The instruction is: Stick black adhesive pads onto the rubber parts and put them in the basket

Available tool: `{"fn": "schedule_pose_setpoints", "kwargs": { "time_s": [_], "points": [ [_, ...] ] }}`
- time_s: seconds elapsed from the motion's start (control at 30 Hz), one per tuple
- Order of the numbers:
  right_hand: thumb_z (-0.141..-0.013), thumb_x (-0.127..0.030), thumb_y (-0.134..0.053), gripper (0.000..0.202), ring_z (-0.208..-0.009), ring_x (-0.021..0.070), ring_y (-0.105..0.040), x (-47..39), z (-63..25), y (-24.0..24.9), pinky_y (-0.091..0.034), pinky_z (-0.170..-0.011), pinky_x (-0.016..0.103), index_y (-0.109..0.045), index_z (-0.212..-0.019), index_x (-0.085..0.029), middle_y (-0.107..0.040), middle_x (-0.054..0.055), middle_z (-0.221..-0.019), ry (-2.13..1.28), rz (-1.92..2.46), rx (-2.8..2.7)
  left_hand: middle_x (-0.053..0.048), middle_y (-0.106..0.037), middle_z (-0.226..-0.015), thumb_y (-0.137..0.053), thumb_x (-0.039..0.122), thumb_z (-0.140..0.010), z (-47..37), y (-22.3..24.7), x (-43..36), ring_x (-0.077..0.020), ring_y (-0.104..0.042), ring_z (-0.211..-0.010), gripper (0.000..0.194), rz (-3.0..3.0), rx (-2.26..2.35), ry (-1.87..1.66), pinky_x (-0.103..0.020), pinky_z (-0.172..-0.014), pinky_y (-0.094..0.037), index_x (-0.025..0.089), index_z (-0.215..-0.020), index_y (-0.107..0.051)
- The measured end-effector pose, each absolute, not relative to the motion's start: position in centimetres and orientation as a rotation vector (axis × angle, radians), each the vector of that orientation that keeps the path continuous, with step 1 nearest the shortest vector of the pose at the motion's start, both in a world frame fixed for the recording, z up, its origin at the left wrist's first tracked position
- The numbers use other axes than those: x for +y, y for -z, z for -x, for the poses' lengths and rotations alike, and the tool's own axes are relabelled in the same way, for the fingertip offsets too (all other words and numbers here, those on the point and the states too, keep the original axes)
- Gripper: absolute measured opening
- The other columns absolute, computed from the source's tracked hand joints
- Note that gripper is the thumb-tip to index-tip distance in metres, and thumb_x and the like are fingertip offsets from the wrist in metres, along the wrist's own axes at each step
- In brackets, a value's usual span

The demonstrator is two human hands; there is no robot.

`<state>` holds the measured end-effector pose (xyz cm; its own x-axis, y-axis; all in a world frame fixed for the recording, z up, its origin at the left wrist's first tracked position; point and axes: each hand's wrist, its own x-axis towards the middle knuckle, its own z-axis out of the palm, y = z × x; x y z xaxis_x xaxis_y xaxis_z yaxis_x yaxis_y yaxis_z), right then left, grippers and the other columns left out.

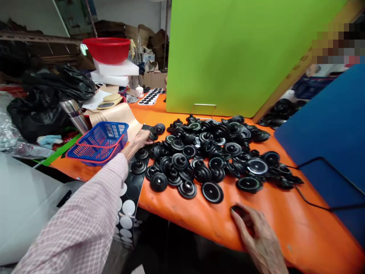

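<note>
A large heap of round black discs with raised hubs (179, 161) covers the middle of the orange table (182, 211). My left hand (139, 141) reaches to the heap's left side, fingertips at a black disc (153, 133) above a black sheet with white circles (128, 207); its fingers are partly hidden, so its grip is unclear. Near the front edge, right of centre, my right hand (255, 228) is curled with a dark object between thumb and fingers, probably a black disc seen partly.
A blue basket with red handles (98, 142) stands left, beside a steel flask (74, 116). Upright green (216, 57) and blue (327, 144) panels border the back and right. A red basin (108, 49) rests on white foam behind.
</note>
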<state>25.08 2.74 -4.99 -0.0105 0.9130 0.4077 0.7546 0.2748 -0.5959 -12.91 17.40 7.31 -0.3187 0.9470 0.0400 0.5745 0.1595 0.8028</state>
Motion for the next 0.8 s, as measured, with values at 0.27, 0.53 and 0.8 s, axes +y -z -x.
{"fn": "schedule_pose_setpoints", "kwargs": {
  "time_s": [0.27, 0.53, 0.8],
  "points": [
    [-0.089, -0.042, -0.051, 0.028, -0.081, 0.0204, -0.064, 1.2, -23.5, 2.1, -0.055, -0.078, 0.039, -0.056, -0.105, -0.020, -0.065, 0.007, -0.092, -0.575, 1.556, -1.733, -0.014, -0.071, -0.100, -0.044, 0.025, -0.088, 10.7, -8.6, 7.0, -0.0260, -0.069, -0.084, 0.026, -0.664, 1.290, -1.121, -0.036, -0.065, -0.054, 0.014, -0.096, -0.066],
    [-0.090, -0.040, -0.048, 0.025, -0.093, 0.0255, -0.061, 0.3, -22.2, 1.8, -0.050, -0.086, 0.045, -0.058, -0.101, -0.021, -0.064, 0.010, -0.097, -0.409, 1.530, -1.893, -0.012, -0.071, -0.096, -0.063, 0.029, -0.080, 4.6, -3.5, -3.6, -0.0215, -0.069, -0.078, 0.022, -0.409, 1.116, -1.026, -0.025, -0.058, -0.052, 0.013, -0.094, -0.069],
    [-0.093, -0.049, -0.041, 0.033, -0.057, 0.0199, -0.058, 1.0, -20.5, 0.8, -0.045, -0.058, 0.034, -0.060, -0.080, -0.025, -0.059, 0.003, -0.061, -0.506, 1.605, -2.063, -0.010, -0.072, -0.089, -0.071, 0.034, -0.075, 4.1, -2.7, -5.6, -0.0220, -0.070, -0.075, 0.027, -0.412, 1.127, -1.054, -0.025, -0.057, -0.052, 0.012, -0.091, -0.067]
  ]
}}
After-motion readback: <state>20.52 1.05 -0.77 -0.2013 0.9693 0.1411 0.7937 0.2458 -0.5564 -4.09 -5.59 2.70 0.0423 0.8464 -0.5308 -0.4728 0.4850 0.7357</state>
